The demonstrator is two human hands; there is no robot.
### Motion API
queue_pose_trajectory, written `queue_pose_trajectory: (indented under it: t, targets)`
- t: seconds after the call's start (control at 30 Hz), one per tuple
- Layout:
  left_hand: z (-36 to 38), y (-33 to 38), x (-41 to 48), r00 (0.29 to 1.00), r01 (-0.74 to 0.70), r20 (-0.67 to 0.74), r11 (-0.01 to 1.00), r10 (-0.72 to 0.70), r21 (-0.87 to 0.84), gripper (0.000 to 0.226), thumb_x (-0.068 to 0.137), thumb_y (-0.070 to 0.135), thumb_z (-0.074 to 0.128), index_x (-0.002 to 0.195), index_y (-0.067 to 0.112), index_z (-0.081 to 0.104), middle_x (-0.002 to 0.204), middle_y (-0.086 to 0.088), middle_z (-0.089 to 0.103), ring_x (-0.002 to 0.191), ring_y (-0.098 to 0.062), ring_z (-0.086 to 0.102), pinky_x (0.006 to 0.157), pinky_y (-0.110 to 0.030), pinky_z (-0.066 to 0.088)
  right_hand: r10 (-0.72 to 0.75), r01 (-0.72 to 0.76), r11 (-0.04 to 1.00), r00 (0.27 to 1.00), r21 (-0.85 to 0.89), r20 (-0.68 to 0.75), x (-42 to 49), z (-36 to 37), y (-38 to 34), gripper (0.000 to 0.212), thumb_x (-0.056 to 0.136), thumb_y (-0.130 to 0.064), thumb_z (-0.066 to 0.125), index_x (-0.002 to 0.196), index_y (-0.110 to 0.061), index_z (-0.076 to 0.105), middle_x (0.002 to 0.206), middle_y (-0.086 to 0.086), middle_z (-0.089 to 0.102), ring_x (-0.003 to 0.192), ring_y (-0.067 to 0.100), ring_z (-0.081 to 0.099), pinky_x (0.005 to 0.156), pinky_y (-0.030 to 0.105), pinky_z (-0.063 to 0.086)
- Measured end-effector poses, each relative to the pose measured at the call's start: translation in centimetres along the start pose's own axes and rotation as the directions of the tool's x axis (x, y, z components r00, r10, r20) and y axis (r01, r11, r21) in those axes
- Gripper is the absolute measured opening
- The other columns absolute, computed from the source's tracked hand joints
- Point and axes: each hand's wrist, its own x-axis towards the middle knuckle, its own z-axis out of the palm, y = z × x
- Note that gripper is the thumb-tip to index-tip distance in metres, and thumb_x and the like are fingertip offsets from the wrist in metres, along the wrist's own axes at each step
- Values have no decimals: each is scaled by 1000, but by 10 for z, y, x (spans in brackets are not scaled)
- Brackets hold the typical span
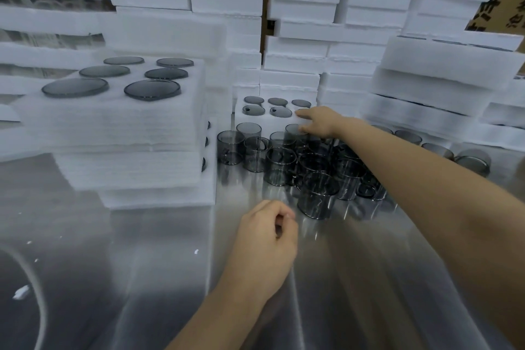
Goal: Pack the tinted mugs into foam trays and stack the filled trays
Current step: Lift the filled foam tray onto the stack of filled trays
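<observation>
The right arm (397,170) hides several tinted mugs (279,167) right of centre. Blur leaves unclear what the right hand (318,122) holds. The upper-right carton (502,3) is cropped.

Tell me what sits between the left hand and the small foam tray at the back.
A cluster of loose tinted mugs on the metal table, seen in the head view.

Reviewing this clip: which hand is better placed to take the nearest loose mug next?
Left, probably. The left hand sits just in front of the nearest mug, curled, with nothing visible in it. The right hand is stretched across the mugs, its fingers on the foam tray behind them.
</observation>
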Motion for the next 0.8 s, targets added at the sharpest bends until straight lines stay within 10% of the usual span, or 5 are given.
queue_pose_trajectory:
  t: [0.1,0.23,0.43,0.57,0.8]
  targets:
    - [1,-1,0,1000,-8,-5,1000,8,6,22,92,11,53,76,25,61,82,11,60,73,-7,60,64,-12,42,65,-110,972,975,-205,-214,-2,-21,-25,26,91,-39,44,90,-18,59,120,10,61,108,32,56,83,37,40]
    - [0,0,0,1000,-11,-2,1000,11,4,19,92,12,52,82,24,62,86,13,60,76,-4,59,65,-11,43,0,52,996,817,74,-576,13,-58,-82,40,89,-19,44,126,-17,60,127,10,60,113,31,56,81,34,41]
    - [-2,2,-1,999,-39,-16,999,39,9,20,93,9,51,82,21,62,88,12,59,85,2,56,65,-6,41,-285,429,881,817,198,-501,46,-105,-158,60,101,-14,40,154,-13,11,160,11,12,148,27,10,118,35,15]
    - [-3,1,1,998,-58,-16,998,58,14,19,93,8,50,83,14,65,87,8,62,84,-3,57,65,-13,45,-233,325,937,856,131,-461,63,-104,-177,56,100,-22,47,150,-13,25,145,12,33,136,31,27,107,40,35]
    - [0,-6,2,1000,9,-9,1000,-9,-14,31,92,9,50,74,32,58,78,11,63,75,0,61,63,-11,45,38,381,858,619,343,-784,-2,-101,-155,46,95,-22,53,139,-14,42,130,3,47,126,19,35,82,29,42]
